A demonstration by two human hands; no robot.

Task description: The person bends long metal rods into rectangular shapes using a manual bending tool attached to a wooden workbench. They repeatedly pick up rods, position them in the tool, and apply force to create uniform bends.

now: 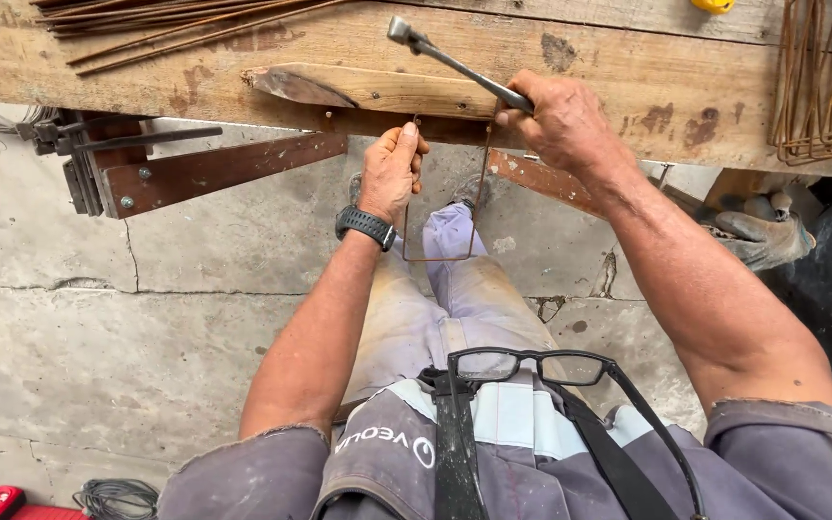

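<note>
- At the near edge of the wooden workbench (628,87), the left hand (392,173) is closed around one upright side of a thin steel rod (440,252) bent into a rectangular loop; the grip sits high, just under the bench edge, which seems meant to keep the loop from swinging.
- The loop hangs below the near edge, over the person's legs, with its closed bottom free in the air and its top ends up against the bench; what holds those ends there I cannot tell.
- The right hand (556,120) is wrapped tight around the handle of a metal bending lever (450,60), whose head lies out on the bench top, pointing toward the far edge. Holding it at the handle end looks like a choice for leverage.
- A flat wooden slat (377,89) lies along the near edge, right beside the lever, apparently as a stop or guide.
- Straight rusty rods (175,21) lie at the far left corner of the bench top, and finished loops (825,82) are stacked at its right end, each within reach.
- A work glove (763,236) rests below the bench on the right; both hands are bare.
</note>
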